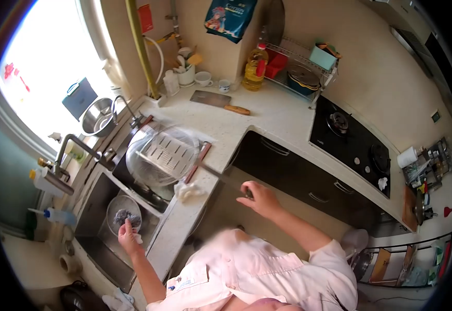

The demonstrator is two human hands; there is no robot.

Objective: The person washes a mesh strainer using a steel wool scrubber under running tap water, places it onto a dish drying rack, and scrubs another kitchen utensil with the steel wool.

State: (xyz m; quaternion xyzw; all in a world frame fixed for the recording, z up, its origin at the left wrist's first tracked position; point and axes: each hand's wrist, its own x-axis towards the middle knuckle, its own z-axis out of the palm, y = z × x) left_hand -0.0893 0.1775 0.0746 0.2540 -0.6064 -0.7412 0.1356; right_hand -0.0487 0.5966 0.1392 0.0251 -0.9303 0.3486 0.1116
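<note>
My right hand (260, 200) is closed round the end of the long handle of a metal slotted turner (170, 150). Its broad slotted head overlaps a round, see-through strainer or bowl (142, 168) over the right-hand sink basin, and the head is a little blurred. Down at the left basin, my left hand (128, 239) pinches a grey, curly steel wool scrubber (125, 217). The scrubber is over a clear round bowl (113, 208) in the sink (97, 228).
A cleaver (211, 98) lies on the counter (283, 111), with an oil bottle (255, 68) behind it. White crumpled cloth (187, 192) sits by the sink edge. The faucet (75, 145) arches over the left basin; a steel bowl (99, 118) stands at the window. Right is a gas stove (348, 145).
</note>
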